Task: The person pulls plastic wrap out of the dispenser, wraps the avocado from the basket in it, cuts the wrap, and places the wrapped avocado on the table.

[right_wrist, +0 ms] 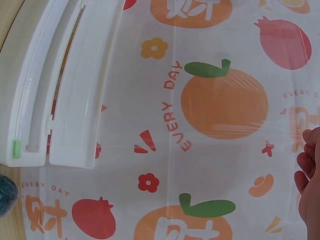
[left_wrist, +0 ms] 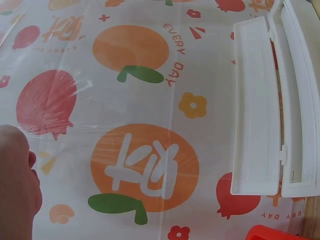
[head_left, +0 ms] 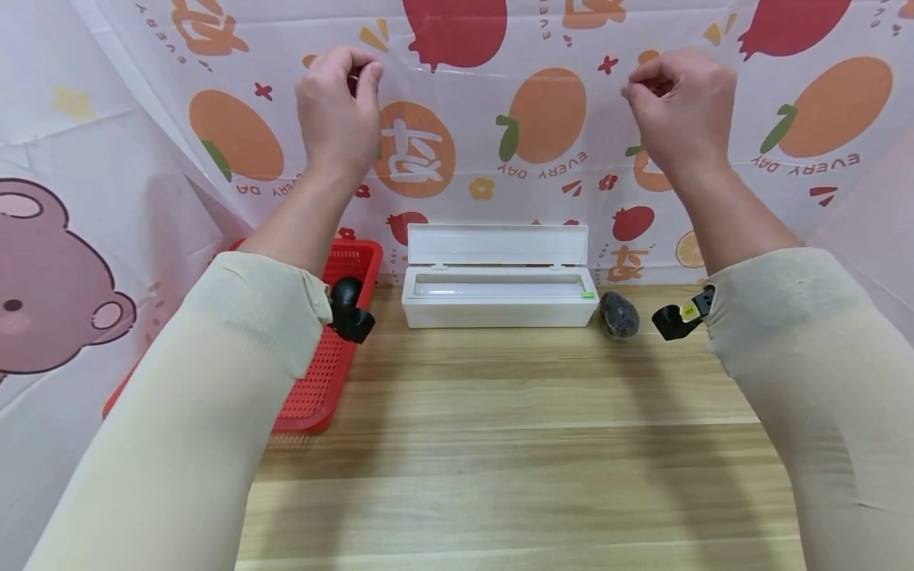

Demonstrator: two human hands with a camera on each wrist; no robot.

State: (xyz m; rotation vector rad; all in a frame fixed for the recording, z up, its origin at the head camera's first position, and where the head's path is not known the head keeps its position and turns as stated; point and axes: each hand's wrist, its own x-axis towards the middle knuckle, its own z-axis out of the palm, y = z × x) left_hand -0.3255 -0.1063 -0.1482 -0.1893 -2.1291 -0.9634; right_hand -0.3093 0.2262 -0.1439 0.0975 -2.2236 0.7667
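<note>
Both hands are raised in front of the patterned backdrop, thumb and fingers pinched together. A sheet of clear cling film (left_wrist: 57, 95) stretches between them; fine creases fan out from the left hand (head_left: 339, 111) in the left wrist view. The right hand (head_left: 681, 107) pinches the film's other side, with faint sheen and creases in the right wrist view. Being see-through, the film has edges that are hard to make out. Below stands a long white cling film dispenser box (head_left: 500, 313), its lid (head_left: 497, 244) tipped up and a green slider (head_left: 588, 295) at its right end.
Right of the box lies a dark, oval, shiny wrinkled object (head_left: 618, 316). At the left, partly behind the left sleeve, is a red plastic basket (head_left: 324, 388) holding a dark rounded object (head_left: 347, 291). A wooden table (head_left: 493, 444) extends in front; the printed backdrop (head_left: 478, 159) hangs behind.
</note>
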